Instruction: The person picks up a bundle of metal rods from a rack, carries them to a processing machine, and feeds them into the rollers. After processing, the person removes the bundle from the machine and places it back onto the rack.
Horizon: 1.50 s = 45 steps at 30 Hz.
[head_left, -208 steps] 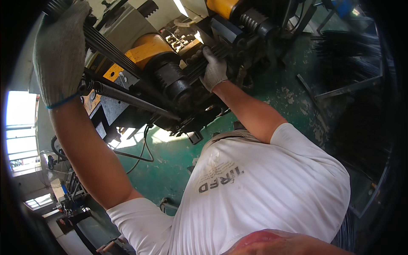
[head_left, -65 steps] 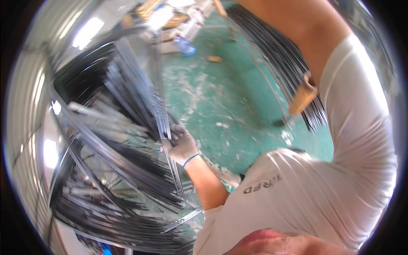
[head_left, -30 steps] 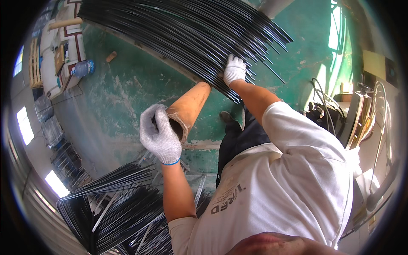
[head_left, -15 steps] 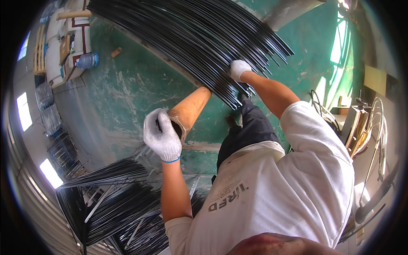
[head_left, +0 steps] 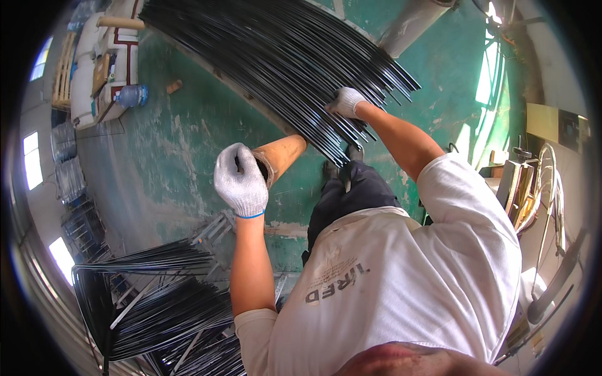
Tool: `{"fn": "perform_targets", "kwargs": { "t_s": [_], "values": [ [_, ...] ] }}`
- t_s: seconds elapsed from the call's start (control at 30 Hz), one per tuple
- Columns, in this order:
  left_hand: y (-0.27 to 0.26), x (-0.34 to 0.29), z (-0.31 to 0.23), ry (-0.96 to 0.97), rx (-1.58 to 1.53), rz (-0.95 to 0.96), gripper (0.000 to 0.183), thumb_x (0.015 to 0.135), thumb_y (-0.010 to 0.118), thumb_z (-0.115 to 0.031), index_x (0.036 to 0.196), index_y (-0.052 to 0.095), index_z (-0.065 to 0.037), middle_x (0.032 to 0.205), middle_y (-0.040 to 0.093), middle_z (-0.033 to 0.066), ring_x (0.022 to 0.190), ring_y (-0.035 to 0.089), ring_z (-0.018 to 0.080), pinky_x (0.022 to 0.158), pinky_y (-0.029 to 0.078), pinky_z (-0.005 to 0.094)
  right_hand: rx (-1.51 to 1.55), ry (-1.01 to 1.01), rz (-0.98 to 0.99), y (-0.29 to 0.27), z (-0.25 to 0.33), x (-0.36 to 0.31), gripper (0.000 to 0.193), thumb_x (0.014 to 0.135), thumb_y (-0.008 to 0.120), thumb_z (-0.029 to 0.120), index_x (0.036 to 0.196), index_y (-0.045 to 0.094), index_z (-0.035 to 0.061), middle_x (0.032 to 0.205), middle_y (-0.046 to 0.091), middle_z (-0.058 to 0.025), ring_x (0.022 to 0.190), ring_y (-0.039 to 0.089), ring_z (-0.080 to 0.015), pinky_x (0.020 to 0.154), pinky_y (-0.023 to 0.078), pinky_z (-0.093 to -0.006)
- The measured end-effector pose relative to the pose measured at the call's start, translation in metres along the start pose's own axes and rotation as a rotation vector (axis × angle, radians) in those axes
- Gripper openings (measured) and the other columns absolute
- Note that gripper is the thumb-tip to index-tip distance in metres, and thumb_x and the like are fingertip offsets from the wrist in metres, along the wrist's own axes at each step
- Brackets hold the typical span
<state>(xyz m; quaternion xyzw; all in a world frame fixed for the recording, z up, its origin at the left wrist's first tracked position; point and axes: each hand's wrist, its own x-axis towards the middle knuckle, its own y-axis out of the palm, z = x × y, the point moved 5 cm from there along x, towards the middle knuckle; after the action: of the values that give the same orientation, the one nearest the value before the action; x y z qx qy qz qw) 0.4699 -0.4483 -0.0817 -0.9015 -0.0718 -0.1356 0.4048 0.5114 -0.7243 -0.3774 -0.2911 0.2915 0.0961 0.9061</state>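
One L hand (head_left: pixel 241 182): gloved, curled by mouth of brown cardboard tube (head_left: pixel 287 155); can't tell if fully closed.
R hand (head_left: pixel 344 102): gloved, at nr ends of black rods (head_left: pixel 269 56); can't tell if clamped.
Rods: fwd of body, ends uneven.
Rod grip: prob. best few per grab, kept parallel.

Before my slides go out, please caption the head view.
Gloved right hand at black rods, left hand near an orange tube.

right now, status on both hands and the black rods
Right hand at near ends of black rods, grip unclear. Left hand curled, nothing visible in it. Brown tube between left hand and rods.
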Motion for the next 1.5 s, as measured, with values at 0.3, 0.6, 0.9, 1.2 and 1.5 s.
{"fn": "perform_targets", "kwargs": {
  "t_s": [0.3, 0.6, 0.9, 1.2, 1.5],
  "values": [
    [-0.007, -0.027, -0.058, 0.624, -0.002, 0.061, 0.014, 0.089, 0.068, -0.006, 0.101, 0.070, 0.001, 0.094, 0.069, 0.0155, 0.089, 0.067, 0.0361, 0.086, 0.053, 0.0472, 0.267, 0.111, 0.023, -0.015, 0.070, -0.090, 0.064, 0.098, 0.067, 0.054, 0.071, 0.068, -0.0034, 0.061, 0.060, -0.0133, 0.055, 0.056, -0.0240, 0.057, 0.047, -0.0444],
    [0.152, -0.159, 0.069, -0.409, -0.798, 0.767, 0.024, 0.101, 0.068, -0.024, 0.113, 0.065, -0.004, 0.100, 0.068, 0.0054, 0.091, 0.064, 0.0136, 0.082, 0.053, 0.0296, -0.127, 0.479, -0.146, 0.024, -0.072, -0.374, 0.047, 0.090, 0.075, 0.050, 0.102, 0.075, 0.0043, 0.090, 0.074, -0.0209, 0.087, 0.072, -0.0399, 0.079, 0.055, -0.0477],
    [0.199, -0.153, 0.082, -1.338, -1.576, 0.800, 0.038, 0.106, 0.053, -0.043, 0.102, 0.062, -0.006, 0.094, 0.067, 0.0096, 0.091, 0.066, 0.0266, 0.092, 0.056, 0.0468, -0.444, 0.828, -0.569, 0.168, -0.136, -0.732, 0.018, 0.080, 0.075, 0.022, 0.080, 0.064, 0.0081, 0.076, 0.067, -0.0193, 0.078, 0.067, -0.0427, 0.070, 0.054, -0.0527],
    [0.136, -0.210, 0.028, -1.257, -1.376, 0.967, 0.020, 0.100, 0.059, -0.018, 0.084, 0.063, -0.006, 0.077, 0.061, 0.0062, 0.074, 0.058, 0.0228, 0.078, 0.051, 0.0408, -0.480, 0.716, -0.980, 0.224, -0.162, -0.730, 0.017, 0.080, 0.071, 0.020, 0.074, 0.059, 0.0100, 0.074, 0.062, -0.0124, 0.074, 0.061, -0.0358, 0.068, 0.049, -0.0477],
    [0.059, -0.218, -0.189, -0.715, -1.644, 1.235, 0.020, 0.105, 0.057, -0.019, 0.107, 0.063, 0.000, 0.088, 0.060, 0.0063, 0.081, 0.058, 0.0214, 0.083, 0.051, 0.0393, -0.174, 1.289, -1.303, 0.353, -0.321, -0.949, 0.008, 0.086, 0.064, 0.008, 0.093, 0.066, 0.0055, 0.097, 0.066, -0.0185, 0.098, 0.061, -0.0394, 0.088, 0.049, -0.0465]
  ]
}}
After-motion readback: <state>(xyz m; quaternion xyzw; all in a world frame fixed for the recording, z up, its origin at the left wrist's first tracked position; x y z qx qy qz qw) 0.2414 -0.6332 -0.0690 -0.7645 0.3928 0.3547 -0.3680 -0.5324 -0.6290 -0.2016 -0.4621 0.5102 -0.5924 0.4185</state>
